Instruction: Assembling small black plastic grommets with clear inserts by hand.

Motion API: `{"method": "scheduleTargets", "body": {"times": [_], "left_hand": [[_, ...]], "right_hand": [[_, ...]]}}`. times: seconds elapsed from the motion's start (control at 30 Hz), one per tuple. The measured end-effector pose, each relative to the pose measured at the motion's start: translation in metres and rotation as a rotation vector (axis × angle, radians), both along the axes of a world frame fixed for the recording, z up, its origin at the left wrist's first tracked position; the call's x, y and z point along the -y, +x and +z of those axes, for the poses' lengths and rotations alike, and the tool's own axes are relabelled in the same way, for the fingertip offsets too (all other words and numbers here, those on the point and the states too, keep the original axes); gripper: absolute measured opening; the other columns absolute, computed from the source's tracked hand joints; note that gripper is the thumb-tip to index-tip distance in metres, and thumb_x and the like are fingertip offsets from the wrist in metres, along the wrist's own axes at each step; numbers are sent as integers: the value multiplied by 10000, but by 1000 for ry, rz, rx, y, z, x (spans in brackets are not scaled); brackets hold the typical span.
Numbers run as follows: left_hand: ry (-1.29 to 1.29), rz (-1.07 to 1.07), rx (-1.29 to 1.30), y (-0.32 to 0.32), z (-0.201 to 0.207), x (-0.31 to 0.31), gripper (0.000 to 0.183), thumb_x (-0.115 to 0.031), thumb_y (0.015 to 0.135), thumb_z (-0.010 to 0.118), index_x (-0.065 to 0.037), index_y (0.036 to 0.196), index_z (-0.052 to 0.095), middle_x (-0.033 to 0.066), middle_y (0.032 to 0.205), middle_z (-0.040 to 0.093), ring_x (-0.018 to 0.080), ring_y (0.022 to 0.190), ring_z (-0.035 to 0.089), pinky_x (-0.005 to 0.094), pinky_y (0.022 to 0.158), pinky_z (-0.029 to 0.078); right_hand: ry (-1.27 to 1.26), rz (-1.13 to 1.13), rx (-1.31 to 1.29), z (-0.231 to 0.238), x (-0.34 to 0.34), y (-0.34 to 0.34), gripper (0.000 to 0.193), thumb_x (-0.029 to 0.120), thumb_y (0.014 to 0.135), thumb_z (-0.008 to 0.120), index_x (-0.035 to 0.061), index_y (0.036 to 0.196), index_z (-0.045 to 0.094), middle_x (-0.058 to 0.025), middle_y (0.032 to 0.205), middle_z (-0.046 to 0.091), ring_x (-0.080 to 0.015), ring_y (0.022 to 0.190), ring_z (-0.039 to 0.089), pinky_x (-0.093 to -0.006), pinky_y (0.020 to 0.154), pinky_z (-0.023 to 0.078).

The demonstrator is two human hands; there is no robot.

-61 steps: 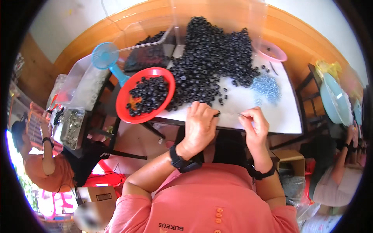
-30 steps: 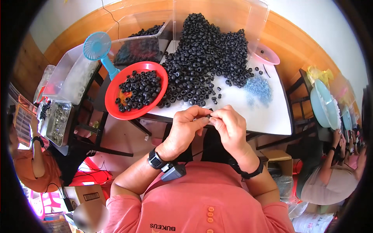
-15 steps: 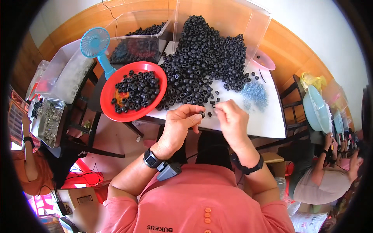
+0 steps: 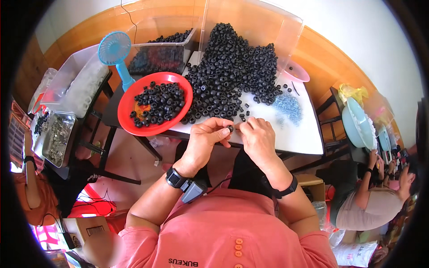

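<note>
My left hand [image 4: 204, 140] pinches a small black ring-like part [image 4: 230, 128] between thumb and forefinger, its hole showing. Close beside it is my right hand [image 4: 258, 137], fingers pressed together and pointing at that part; whatever the fingertips hold is hidden. Just beyond the hands, a few smaller black pieces [image 4: 244, 115] lie on the white tabletop [image 4: 299, 138]. A large heap of black ring-like parts [image 4: 223, 76] rises behind them. More such parts fill much of a red bowl [image 4: 127, 121] at the left.
Tiny clear-blue pieces [image 4: 288, 108] are spread right of the heap. A blue fan [image 4: 114, 48] stands behind the bowl, near a clear bin [image 4: 156, 58] of black parts. A pink dish [image 4: 300, 73] sits at the back right. Other people are at both sides.
My right hand has moved left, closing the gap to my left hand. The left hand keeps its hold on the black ring-like part. The whole view has shifted slightly.
</note>
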State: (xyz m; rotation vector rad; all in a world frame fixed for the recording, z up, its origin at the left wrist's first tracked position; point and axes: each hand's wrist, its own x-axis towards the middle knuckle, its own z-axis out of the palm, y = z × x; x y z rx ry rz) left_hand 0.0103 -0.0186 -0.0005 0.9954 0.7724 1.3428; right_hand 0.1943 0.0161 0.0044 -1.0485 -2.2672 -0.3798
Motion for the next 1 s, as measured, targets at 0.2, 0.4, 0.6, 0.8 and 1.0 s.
{"method": "scheduleTargets", "body": {"times": [0.2,0.4,0.6,0.8,1.0], "left_hand": [[11,31,-75,3,-7,-1,194,2,953,593,27,1134,661,72,925,662,139,814,631,279,702,561],[-21,-7,-4,-2,-1,0,186,-2,953,597,39,1122,665,86,924,671,146,813,638,280,689,561],[-37,-17,50,6,18,3,200,-8,956,594,53,1133,663,98,945,679,153,799,642,287,662,548],[-48,6,15,7,2,-14,200,-25,959,597,46,1132,666,86,930,684,146,804,644,279,670,544],[-78,35,-15,13,7,-12,195,-27,958,599,49,1126,661,90,930,680,142,804,642,275,683,543]], "right_hand": [[-48,-17,-38,-3,-1,0,83,75,750,684,106,822,655,-59,857,593,-265,809,593,-399,698,444],[-28,-24,-39,-3,1,0,77,95,755,703,95,815,654,-58,840,586,-266,823,591,-400,707,438],[-23,-9,-155,-11,0,3,71,99,750,712,92,791,654,-58,853,588,-269,826,588,-398,705,429],[-13,-93,-92,-10,3,-7,57,93,757,704,87,787,656,-64,870,588,-263,857,584,-400,721,427],[2,-50,-114,-13,4,0,109,78,750,691,75,836,624,-74,867,568,-277,859,565,-402,726,415]]}}
